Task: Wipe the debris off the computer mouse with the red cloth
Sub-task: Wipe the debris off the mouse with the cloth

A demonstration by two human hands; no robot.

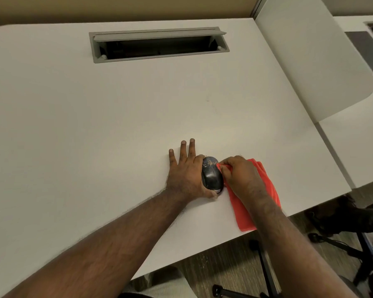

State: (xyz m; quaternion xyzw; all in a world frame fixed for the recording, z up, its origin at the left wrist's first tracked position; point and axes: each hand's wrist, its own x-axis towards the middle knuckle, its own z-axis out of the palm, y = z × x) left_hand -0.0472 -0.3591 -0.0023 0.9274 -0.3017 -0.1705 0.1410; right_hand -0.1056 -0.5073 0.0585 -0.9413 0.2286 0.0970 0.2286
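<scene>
Red cloth, a thin square of fabric, is lying on the white laminate counter near its front edge, spreading out to the right of the black, rounded plastic computer mouse. The right hand is resting on top of the cloth and pinching a bunched corner of it, bringing that corner against the right side of the mouse's front end. Pale flecks of debris are sitting there on the dark shell, just beside the cloth's tip. The left hand is bracing the mouse from the left: thumb curling round the near end, forefinger hooking over the far end, and the other three fingers lying straight and flat on the counter.

By my reading, the wiping step is just getting under way, with the specks not yet cleared. The next move is calling for a sweep of the pinched corner across the speckled patch, probably leftward or toward the front, while the left hand is holding the mouse steady so it is not sliding away under the pressure.
</scene>
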